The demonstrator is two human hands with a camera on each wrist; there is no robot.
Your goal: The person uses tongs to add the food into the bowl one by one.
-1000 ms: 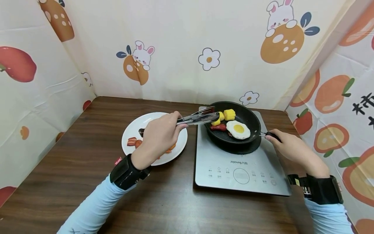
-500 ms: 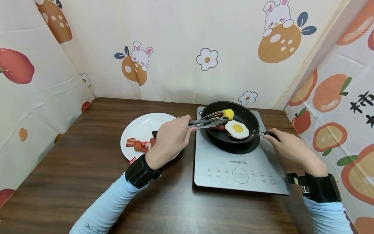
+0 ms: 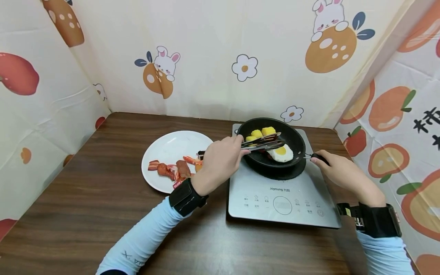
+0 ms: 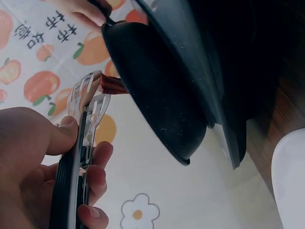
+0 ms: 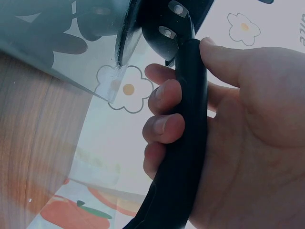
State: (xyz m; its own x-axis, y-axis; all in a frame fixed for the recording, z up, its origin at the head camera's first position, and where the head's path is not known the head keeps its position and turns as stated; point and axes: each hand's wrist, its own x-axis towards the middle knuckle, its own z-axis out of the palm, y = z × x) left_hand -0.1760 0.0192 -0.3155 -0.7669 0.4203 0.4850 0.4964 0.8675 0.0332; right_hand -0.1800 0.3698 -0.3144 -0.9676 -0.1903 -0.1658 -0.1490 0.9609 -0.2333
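At the left of the wooden table [image 3: 86, 179] lies a white plate [image 3: 175, 143], with bacon [image 3: 153, 165] and sausage pieces [image 3: 183, 169] gathered along its near side. Just right of the plate, the left hand [image 3: 220, 162] grips metal tongs [image 3: 262, 145], thumb on one side and curled fingers on the other. The tongs' long axis runs left to right, their tips pointing right and slightly far, over the frying pan [image 3: 292, 134]. The left wrist view shows a reddish-brown piece [image 4: 113, 85] at the tips; whether it is pinched cannot be told. In the pan, yellow corn pieces [image 3: 268, 131] sit far of the tongs and a fried egg [image 3: 284, 154] near of them, partly covered. The pan is over a silver cooker [image 3: 254, 210], its black handle [image 5: 190, 105] pointing right and slightly near. Farthest right, the right hand [image 3: 338, 170] has its fingers wrapped round that handle.
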